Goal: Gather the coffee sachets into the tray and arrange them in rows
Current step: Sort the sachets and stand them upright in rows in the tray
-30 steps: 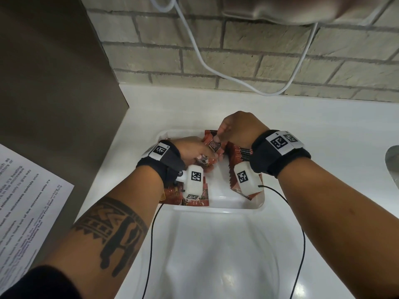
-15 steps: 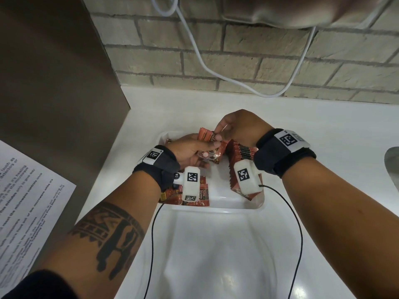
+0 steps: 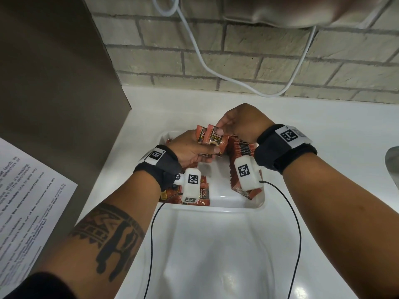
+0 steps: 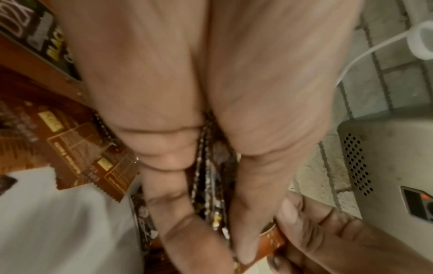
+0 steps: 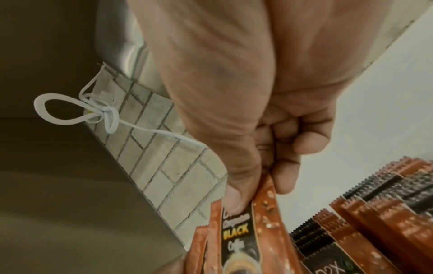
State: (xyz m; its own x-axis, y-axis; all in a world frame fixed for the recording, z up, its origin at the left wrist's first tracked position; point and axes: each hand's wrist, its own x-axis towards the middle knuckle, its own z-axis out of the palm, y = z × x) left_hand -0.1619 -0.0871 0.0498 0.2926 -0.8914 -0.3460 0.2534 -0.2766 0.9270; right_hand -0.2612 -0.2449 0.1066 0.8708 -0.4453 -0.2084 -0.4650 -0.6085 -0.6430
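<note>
A white tray [image 3: 235,205] sits on the counter and holds orange-brown coffee sachets. My left hand [image 3: 192,148] grips a small bunch of sachets [image 3: 212,140] upright above the tray's back left; their edges [image 4: 211,185] show between its fingers. My right hand [image 3: 241,124] pinches the top of the front sachet [image 5: 236,233] between thumb and forefinger. A row of sachets [image 3: 241,154] stands on edge along the tray's right side, also visible in the right wrist view [image 5: 374,213]. Loose sachets [image 3: 201,194] lie flat at the front left, partly hidden by my wrist.
A brown cabinet side [image 3: 54,83] rises at the left, with a printed paper [image 3: 26,203] on it. A brick wall [image 3: 237,52] with a white cable [image 3: 200,59] runs behind. White counter [image 3: 216,255] stretches in front; a sink edge [image 3: 393,162] shows far right.
Both hands have lifted the bunch of sachets higher above the tray. The right thumb now pinches the front sachet's top, and its printed face has turned into view.
</note>
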